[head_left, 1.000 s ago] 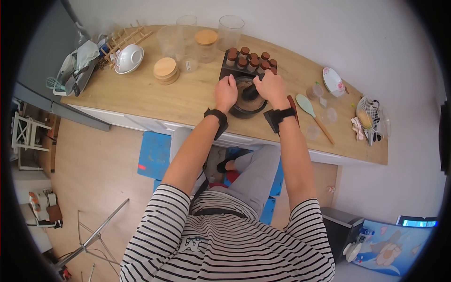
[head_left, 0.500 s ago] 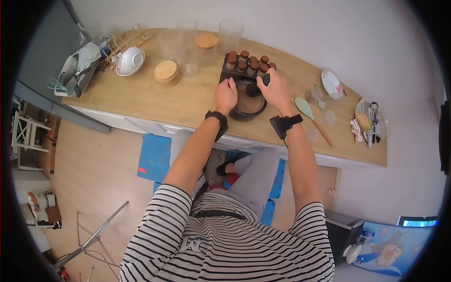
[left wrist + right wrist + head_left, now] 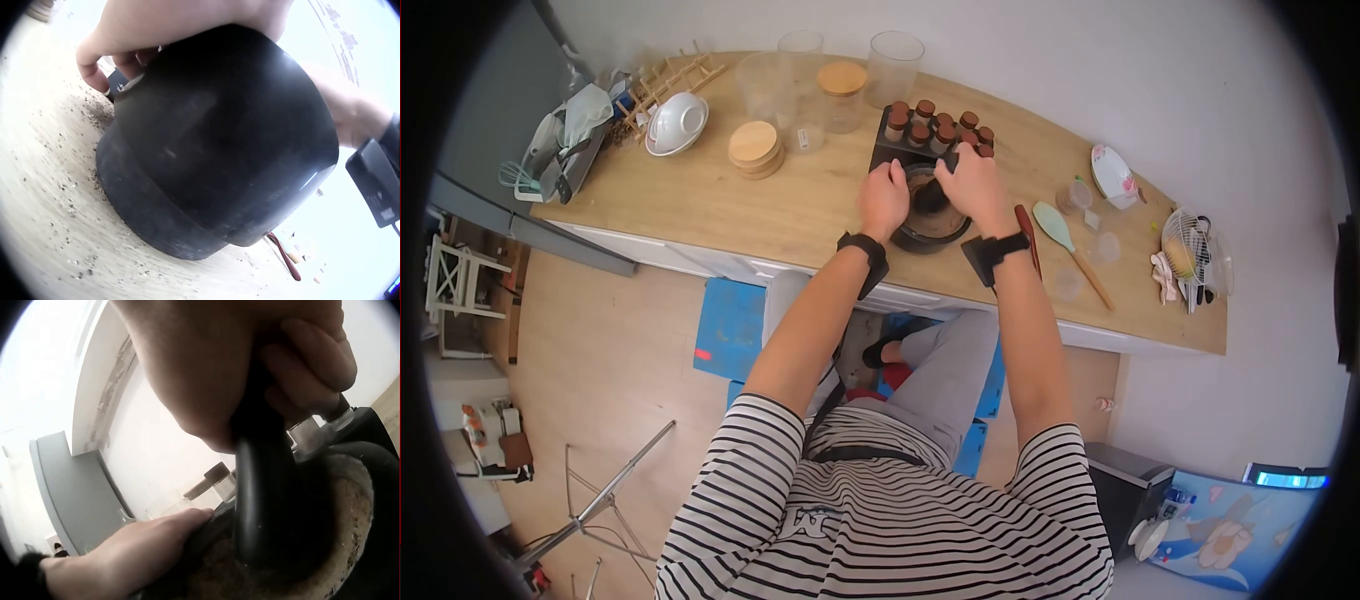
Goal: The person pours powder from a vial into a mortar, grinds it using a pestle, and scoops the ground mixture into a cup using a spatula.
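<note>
A black mortar (image 3: 933, 244) stands on the wooden counter near its front edge, with a coating of brown ground powder (image 3: 351, 515) inside. My left hand (image 3: 883, 200) grips its left rim; in the left wrist view the fingers curl around the far side of the dark wall (image 3: 219, 144). The black pestle (image 3: 265, 500) is in my right hand (image 3: 977, 190), with the fingers wrapped around its upper handle. Its lower end reaches down into the bowl, tilted, and the tip is hidden in blur and shadow.
Directly behind the mortar sits a black rack (image 3: 886, 153) of cork-topped jars. A green spatula (image 3: 1055, 226) and a reddish-brown stick (image 3: 1028, 235) lie to the right. Loose crumbs (image 3: 78, 215) dot the counter. Lidded jars (image 3: 756, 150) and a white bowl (image 3: 675, 125) stand left.
The right hand swung the pestle toward the back right of the bowl half a second ago, and it now sits lower and nearer the middle. The left hand keeps its place on the rim.
</note>
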`<control>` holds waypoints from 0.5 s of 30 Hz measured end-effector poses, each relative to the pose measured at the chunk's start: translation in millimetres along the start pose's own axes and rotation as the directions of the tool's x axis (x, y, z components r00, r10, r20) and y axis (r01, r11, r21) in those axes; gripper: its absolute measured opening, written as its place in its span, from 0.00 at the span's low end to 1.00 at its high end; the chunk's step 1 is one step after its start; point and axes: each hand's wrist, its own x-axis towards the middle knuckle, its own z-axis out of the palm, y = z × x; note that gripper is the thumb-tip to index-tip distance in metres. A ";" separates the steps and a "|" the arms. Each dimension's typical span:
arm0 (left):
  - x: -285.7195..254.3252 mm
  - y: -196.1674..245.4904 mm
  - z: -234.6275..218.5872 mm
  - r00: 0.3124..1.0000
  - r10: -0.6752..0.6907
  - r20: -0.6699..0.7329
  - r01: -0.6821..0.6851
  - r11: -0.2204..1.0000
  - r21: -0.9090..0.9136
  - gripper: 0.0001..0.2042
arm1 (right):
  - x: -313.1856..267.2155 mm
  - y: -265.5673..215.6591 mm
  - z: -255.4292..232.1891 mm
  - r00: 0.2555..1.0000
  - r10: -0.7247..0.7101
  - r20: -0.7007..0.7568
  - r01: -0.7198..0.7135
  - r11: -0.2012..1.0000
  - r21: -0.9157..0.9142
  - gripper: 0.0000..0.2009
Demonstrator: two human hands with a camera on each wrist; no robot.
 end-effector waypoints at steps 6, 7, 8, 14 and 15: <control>0.7 -0.5 0.3 1.000 -0.017 0.003 0.017 1.000 -0.003 0.18 | -55.1 -16.9 -12.8 0.997 0.053 -0.059 -0.046 0.993 0.112 0.16; 1.3 -2.4 2.6 1.000 -0.013 -0.011 0.013 1.000 -0.001 0.18 | -68.5 -16.3 -4.1 0.991 -0.029 -0.134 0.046 0.991 0.125 0.15; 1.1 -4.0 4.3 1.000 -0.009 -0.024 0.009 1.000 0.004 0.18 | -71.5 -17.2 -0.1 0.991 -0.035 -0.133 0.052 0.991 0.123 0.15; 1.9 -3.7 2.2 1.000 0.019 -0.002 -0.019 0.999 -0.042 0.18 | -40.6 -9.8 -6.4 0.942 -0.191 -0.276 0.240 0.959 0.153 0.14; 2.5 -4.3 2.1 1.000 0.028 -0.008 -0.028 0.999 -0.044 0.18 | -33.7 -9.5 -9.2 0.938 -0.195 -0.286 0.246 0.958 0.151 0.14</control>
